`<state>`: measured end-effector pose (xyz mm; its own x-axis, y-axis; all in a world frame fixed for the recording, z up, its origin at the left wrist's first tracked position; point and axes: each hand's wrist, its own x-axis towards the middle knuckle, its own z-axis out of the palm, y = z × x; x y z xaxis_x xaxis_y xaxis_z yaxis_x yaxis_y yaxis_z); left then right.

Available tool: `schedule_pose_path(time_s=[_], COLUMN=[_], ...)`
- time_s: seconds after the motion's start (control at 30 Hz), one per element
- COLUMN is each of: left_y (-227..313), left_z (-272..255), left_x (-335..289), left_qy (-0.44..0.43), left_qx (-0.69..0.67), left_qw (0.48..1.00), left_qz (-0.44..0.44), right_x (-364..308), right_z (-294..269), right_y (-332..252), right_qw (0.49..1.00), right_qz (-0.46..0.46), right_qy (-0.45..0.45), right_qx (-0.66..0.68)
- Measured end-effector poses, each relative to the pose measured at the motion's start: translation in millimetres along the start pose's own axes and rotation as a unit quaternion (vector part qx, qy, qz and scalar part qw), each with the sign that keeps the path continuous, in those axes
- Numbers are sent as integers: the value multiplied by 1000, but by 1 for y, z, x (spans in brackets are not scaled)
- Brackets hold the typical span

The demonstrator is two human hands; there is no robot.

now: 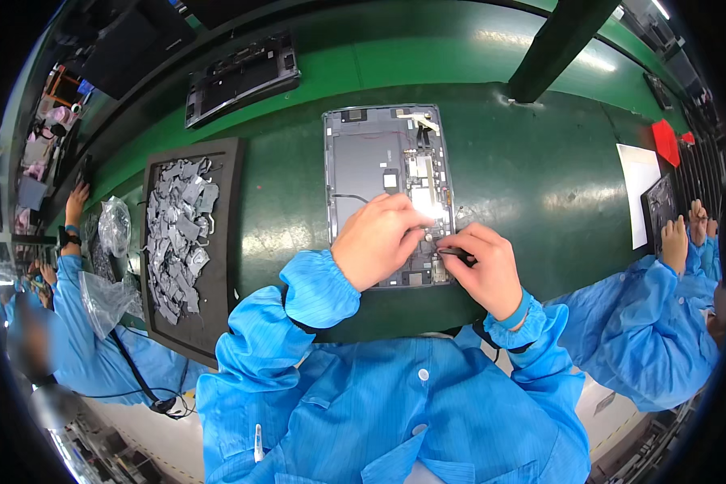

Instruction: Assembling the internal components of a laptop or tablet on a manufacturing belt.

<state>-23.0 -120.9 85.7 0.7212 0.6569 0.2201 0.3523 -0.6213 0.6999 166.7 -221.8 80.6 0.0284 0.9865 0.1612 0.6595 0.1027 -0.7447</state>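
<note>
An opened grey tablet-like device (359, 165) lies on the green bench in front of me, with a circuit board (421, 171) along its right side. My left hand (381, 240) rests over its lower middle, thumb and fingers pinched together at the board; whatever is between the fingertips is too small to make out. At the lower right edge of the device, my right hand (490, 270) grips a dark slim tool (458, 253) whose tip points toward the board. Both hands work close together, and they cover part of the board.
To the left, a dark foam tray (228, 181) holds a heap of small grey pieces (177, 234). Another opened device (244, 77) lies at the far left. A dark post (561, 48) rises at the back right. People in blue sleeves work on either side, near a white sheet (633, 194).
</note>
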Motion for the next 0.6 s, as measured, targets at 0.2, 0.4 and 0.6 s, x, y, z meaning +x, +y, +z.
schedule_pose_path(time_s=[0.2,0.4,0.6], left_y=[5,8,10], left_z=[11,14,15], left_x=[-4,-6,-12], left_qy=[-14,14,23], left_qx=[104,131,67], left_qw=[994,990,997], left_qz=[22,47,28], right_x=[-1,0,8], right_z=[0,0,-3], right_y=[1,3,4], right_qw=[999,999,998], right_qz=[27,15,-4], right_qy=[1,3,-53], right_qx=[36,45,29])
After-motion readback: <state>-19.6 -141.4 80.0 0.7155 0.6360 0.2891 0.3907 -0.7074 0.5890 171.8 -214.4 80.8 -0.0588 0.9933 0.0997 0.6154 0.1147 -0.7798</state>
